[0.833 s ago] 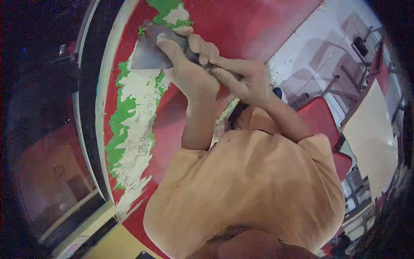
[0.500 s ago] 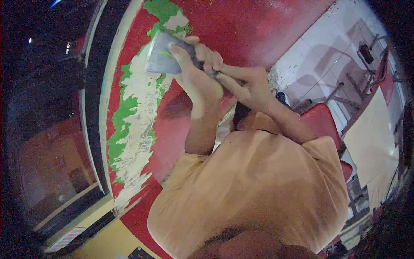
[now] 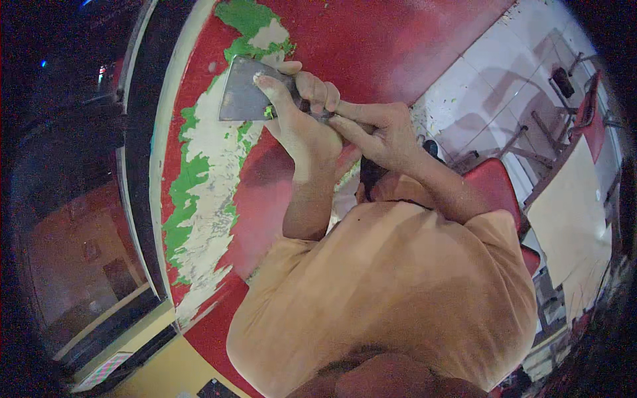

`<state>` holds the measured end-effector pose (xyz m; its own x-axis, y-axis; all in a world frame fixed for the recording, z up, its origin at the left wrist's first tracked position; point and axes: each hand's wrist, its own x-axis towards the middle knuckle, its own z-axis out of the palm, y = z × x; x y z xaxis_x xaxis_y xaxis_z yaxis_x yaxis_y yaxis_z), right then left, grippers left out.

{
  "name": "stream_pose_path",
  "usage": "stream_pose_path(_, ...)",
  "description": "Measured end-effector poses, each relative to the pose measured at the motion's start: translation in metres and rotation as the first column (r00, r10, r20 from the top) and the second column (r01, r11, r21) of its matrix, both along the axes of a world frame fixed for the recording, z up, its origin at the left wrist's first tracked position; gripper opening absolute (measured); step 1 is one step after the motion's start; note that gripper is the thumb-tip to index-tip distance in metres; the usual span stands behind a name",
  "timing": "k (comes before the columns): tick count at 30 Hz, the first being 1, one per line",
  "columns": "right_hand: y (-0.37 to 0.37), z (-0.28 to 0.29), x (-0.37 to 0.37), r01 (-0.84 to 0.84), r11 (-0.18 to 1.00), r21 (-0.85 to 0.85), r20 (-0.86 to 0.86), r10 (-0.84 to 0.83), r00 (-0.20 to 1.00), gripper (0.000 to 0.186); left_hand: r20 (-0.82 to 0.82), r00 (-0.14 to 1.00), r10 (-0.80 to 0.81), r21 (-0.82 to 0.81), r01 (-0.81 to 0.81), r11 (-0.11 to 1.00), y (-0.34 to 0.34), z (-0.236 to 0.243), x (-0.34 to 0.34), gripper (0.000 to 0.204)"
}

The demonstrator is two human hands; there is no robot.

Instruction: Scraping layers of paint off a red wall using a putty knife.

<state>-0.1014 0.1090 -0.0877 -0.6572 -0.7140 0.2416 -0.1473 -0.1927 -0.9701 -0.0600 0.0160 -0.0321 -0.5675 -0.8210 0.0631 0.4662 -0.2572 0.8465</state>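
Both of my hands are on a wide-bladed paint scraper (image 3: 240,98), held in front of the red wall (image 3: 358,46). My left hand (image 3: 302,123) is closed around it close to the blade, its thumb lying flat on the metal face. Farther back, my right hand (image 3: 385,136) wraps the handle, which the fingers mostly hide. A green paint flake (image 3: 269,112) shows by the left thumb. The blade's edge overlaps a bared pale patch (image 3: 215,169), bordered by ragged green paint (image 3: 186,199); whether it touches the wall I cannot tell.
A dark-framed window opening (image 3: 136,219) runs along the left. At the right stand a red chair (image 3: 494,189) and a pale tabletop (image 3: 574,212). Light floor tiles (image 3: 464,86) with paint crumbs meet the wall's foot.
The scraper blade has shifted slightly left and down, and both hands moved a little with it. The green bit on the blade now shows lower, beside the left thumb.
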Motion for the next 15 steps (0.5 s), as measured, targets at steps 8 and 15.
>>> stream_pose_path(8,-0.001,0.01,0.005,0.024,1.0,-0.012,-0.041,-0.025,0.999,0.022,0.046,0.999,0.029,-0.071,-0.026,0.997,0.001,0.016,0.003,0.042)
stream_pose_path(15,0.0,0.013,0.004,-0.039,0.999,0.011,0.006,0.039,0.999,0.025,0.044,0.999,0.006,-0.072,-0.003,0.997,-0.002,0.01,0.003,0.042)
